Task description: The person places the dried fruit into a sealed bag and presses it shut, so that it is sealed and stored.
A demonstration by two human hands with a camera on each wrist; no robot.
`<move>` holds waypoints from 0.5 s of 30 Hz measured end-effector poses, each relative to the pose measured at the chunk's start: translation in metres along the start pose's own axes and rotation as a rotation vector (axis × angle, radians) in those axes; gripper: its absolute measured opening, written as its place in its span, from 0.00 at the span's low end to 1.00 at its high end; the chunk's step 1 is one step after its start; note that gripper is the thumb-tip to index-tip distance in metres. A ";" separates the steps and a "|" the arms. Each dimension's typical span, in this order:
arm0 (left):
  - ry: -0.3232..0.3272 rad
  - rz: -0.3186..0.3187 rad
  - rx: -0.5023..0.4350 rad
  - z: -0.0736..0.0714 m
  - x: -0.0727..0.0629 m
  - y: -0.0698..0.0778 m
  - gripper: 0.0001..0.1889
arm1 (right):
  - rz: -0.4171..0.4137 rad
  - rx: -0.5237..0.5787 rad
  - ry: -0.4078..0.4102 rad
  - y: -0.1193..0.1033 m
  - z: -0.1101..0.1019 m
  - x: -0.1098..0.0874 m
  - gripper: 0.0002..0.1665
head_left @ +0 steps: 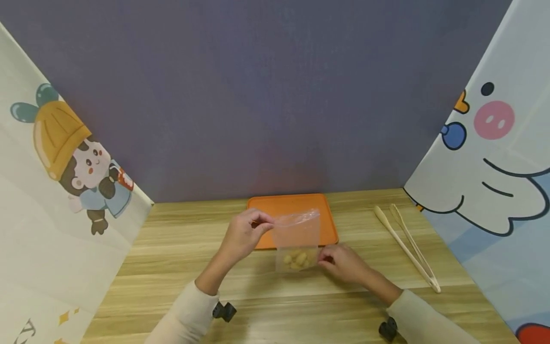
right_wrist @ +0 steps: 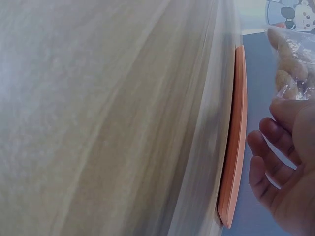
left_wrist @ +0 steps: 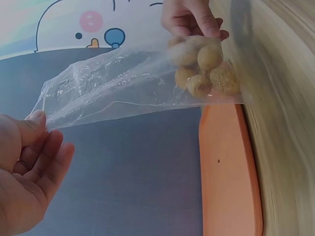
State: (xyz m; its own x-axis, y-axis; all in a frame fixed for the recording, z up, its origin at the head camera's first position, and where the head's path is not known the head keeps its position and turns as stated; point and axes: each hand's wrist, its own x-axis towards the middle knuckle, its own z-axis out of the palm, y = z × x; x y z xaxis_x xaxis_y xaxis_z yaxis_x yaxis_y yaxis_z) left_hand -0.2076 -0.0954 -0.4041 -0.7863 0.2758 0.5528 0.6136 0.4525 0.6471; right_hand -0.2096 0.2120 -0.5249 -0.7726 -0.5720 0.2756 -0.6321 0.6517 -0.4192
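Observation:
A clear zip-top bag [head_left: 296, 234] hangs between both hands, above the table's middle and the front of an orange tray [head_left: 330, 224]. Several round, tan-brown lumps [left_wrist: 199, 69] are gathered at its bottom; their exact kind is unclear. With thumb and index finger my left hand [head_left: 244, 234] pinches the bag's top corner by the zip strip. My right hand [head_left: 343, 263] pinches the lower corner on the other side, beside the lumps. In the right wrist view that hand's [right_wrist: 290, 157] other fingers are loosely bent below the bag.
Wooden tongs [head_left: 408, 248] lie on the right side of the wood-grain table [head_left: 180, 267]. A dark grey panel [head_left: 275, 105] stands behind the tray. Printed cartoon panels flank the table on the left [head_left: 43, 239] and the right [head_left: 507, 191].

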 end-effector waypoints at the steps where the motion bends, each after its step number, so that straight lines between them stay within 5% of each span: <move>1: 0.003 0.010 -0.005 0.000 0.001 0.000 0.03 | -0.003 0.004 0.004 0.000 0.001 0.000 0.04; 15: 0.000 0.039 -0.105 0.004 0.007 0.008 0.03 | 0.037 0.173 -0.068 0.000 -0.011 0.006 0.02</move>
State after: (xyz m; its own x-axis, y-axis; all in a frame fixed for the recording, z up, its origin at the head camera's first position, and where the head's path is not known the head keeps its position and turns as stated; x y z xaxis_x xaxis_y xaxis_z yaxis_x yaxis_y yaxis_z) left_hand -0.2088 -0.0860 -0.3972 -0.7618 0.2917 0.5784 0.6478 0.3499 0.6767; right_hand -0.2155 0.2139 -0.5142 -0.7855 -0.5853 0.2009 -0.5790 0.5806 -0.5725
